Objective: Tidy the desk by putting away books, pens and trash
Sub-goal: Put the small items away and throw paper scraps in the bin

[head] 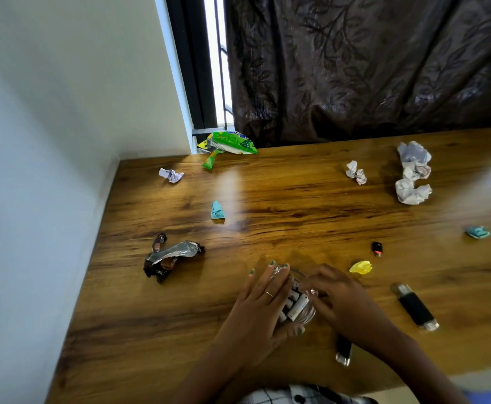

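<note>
both hands are gathered round a small clear glass bowl near the front edge of the wooden desk, and the bowl holds several small white cylinders, perhaps batteries. the left hand wraps the bowl's left side, fingers curved along the glass and thumb under the near rim, probably to steady it. the right hand rests against the right rim with fingers bent; whether they pinch anything i cannot tell, as motion blur hides the tips. the trash lies untouched and well apart: a green wrapper at the back by the curtain, a dark foil wrapper to the left, a large crumpled white paper at far right with a smaller ball beside it, a teal scrap mid-desk, and a yellow scrap just right of the hands. two black usb sticks lie near the right wrist. no books or pens show. judging by this, the clearing has hardly begun.
</note>
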### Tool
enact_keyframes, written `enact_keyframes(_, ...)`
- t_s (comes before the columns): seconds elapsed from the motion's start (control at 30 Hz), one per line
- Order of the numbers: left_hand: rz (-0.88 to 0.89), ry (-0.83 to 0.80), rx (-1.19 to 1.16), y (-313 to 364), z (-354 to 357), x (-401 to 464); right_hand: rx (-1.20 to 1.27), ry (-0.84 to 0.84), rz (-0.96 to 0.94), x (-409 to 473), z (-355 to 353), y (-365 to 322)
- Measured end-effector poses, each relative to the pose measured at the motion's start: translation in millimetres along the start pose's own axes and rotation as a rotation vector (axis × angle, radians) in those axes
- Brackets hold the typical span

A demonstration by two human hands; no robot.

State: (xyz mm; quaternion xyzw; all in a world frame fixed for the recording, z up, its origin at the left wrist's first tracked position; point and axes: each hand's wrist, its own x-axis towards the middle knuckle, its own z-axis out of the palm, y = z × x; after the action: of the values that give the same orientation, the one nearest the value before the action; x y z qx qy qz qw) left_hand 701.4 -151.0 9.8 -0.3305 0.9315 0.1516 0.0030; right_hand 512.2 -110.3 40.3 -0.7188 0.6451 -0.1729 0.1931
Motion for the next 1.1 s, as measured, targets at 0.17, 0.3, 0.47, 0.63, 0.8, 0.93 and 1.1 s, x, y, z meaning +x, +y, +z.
enact_keyframes(0.17, -0.026, 0.084, 0.106, 2.9, 4.0, 1.0, 0.002, 0.007, 0.007, -1.4, 2.2, 0.7)
enact_keyframes(0.3, -0.064, 0.153, 0.064, 9.0, 11.8, -8.4, -0.012, 0.035, 0.012, -9.5, 1.0, -0.9)
enact_keyframes(0.47, -0.035, 0.410, -0.116, 23.4, 21.1, -20.5, 0.048, 0.215, 0.055, -41.3, -7.5, -7.0)
enact_keyframes(0.63, -0.102, 0.484, -0.187, 52.5, 37.9, -22.6, 0.308, 0.508, 0.212, -98.4, -1.5, -6.6)
enact_keyframes(0.8, -0.104, 0.353, -0.079, 76.8, 59.0, -22.3, 0.492, 0.530, 0.619, -158.4, 28.0, 20.4)
enact_keyframes(0.93, -0.204, 0.343, -0.047, 81.4, 61.1, -16.5, 0.823, 0.383, 1.039, -169.5, 46.6, 59.9)
enact_keyframes(1.1, -0.403, 0.445, -0.117, 89.6, 62.8, -10.7, 1.366, 0.084, 1.352, -167.6, 74.5, 108.9)
